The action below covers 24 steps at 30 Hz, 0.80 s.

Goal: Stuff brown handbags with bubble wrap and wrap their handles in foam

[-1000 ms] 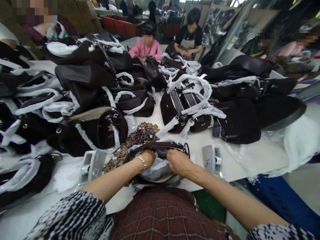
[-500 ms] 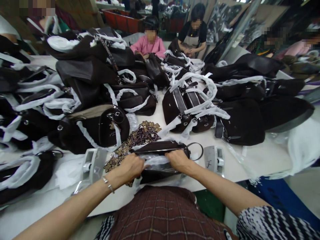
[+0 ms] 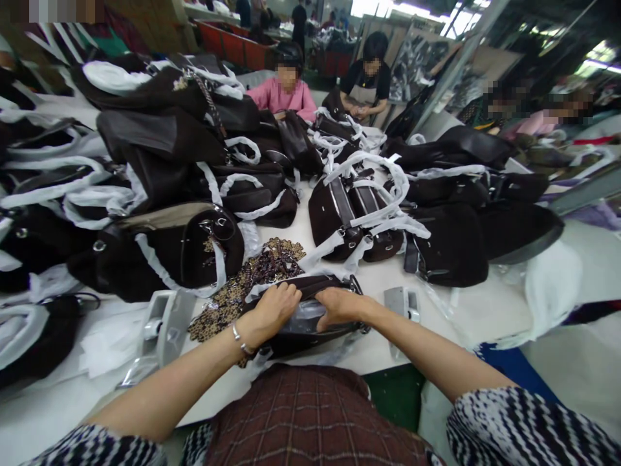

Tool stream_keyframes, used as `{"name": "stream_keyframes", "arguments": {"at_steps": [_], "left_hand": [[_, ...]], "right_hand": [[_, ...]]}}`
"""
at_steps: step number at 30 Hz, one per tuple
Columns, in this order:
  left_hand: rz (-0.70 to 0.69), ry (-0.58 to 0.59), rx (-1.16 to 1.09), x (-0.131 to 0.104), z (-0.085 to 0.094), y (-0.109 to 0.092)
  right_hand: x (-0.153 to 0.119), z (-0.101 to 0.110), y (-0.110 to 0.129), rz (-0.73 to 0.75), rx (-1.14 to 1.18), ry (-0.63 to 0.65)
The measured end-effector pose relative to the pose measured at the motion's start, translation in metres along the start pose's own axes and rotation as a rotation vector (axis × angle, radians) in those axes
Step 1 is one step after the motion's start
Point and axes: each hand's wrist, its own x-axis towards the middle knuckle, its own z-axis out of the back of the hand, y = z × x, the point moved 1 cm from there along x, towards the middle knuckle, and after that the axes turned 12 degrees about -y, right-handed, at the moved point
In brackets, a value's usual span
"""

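A dark brown handbag [image 3: 310,341] lies in front of me with its zipped mouth open, and clear plastic [image 3: 307,312] shows inside. My left hand [image 3: 276,309] is closed at the left of the mouth, its bent fingers gripping the bag's edge. At the right of the mouth is my right hand [image 3: 340,307], thumb and fingers apart, with the fingertips partly hidden at the opening. White-wrapped strips lie along the bag's far side. Just left of the bag is a heap of patterned brown and tan pieces [image 3: 228,301], partly under my left wrist.
Grey table fixtures stand left [image 3: 167,323] and right [image 3: 402,317] of the bag. A dark bag with white-wrapped handles [image 3: 334,217] sits beyond it. More dark bags [image 3: 160,252] are piled to the left, others [image 3: 449,243] to the right. Co-workers sit across the white table [image 3: 310,249].
My left hand has shifted right along the bag's mouth. My right hand's fingers have gone from closed on the edge to spread at the opening. The view has tilted slightly.
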Motion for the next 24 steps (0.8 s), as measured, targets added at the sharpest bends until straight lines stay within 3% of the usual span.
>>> {"name": "stream_keyframes", "arguments": {"at_steps": [4, 6, 9, 13, 16, 19, 21, 24], "left_hand": [[-0.088, -0.129, -0.084, 0.011, 0.025, -0.019], [-0.057, -0.137, -0.153, 0.016, 0.025, -0.033], [0.094, -0.063, -0.233, 0.021, -0.001, -0.045], [0.19, 0.047, -0.347, 0.019, -0.038, -0.038], [0.199, 0.051, -0.402, 0.013, -0.044, -0.024], [0.224, 0.011, -0.44, 0.009, -0.044, -0.012], [0.259, -0.026, -0.457, 0.008, -0.049, -0.007], [0.306, -0.077, -0.481, 0.014, -0.062, -0.004]], "right_hand": [[0.007, 0.017, -0.004, 0.022, -0.042, 0.134], [0.011, 0.021, -0.003, 0.03, -0.086, 0.169], [0.014, 0.019, 0.0, 0.01, -0.134, 0.159], [0.018, 0.007, 0.001, -0.096, -0.248, 0.148], [0.024, 0.004, 0.0, -0.155, -0.29, 0.191], [0.026, 0.014, -0.001, -0.163, -0.304, 0.19], [0.02, 0.027, -0.006, -0.139, -0.222, 0.12], [0.0, 0.052, -0.02, -0.131, 0.32, -0.106]]}}
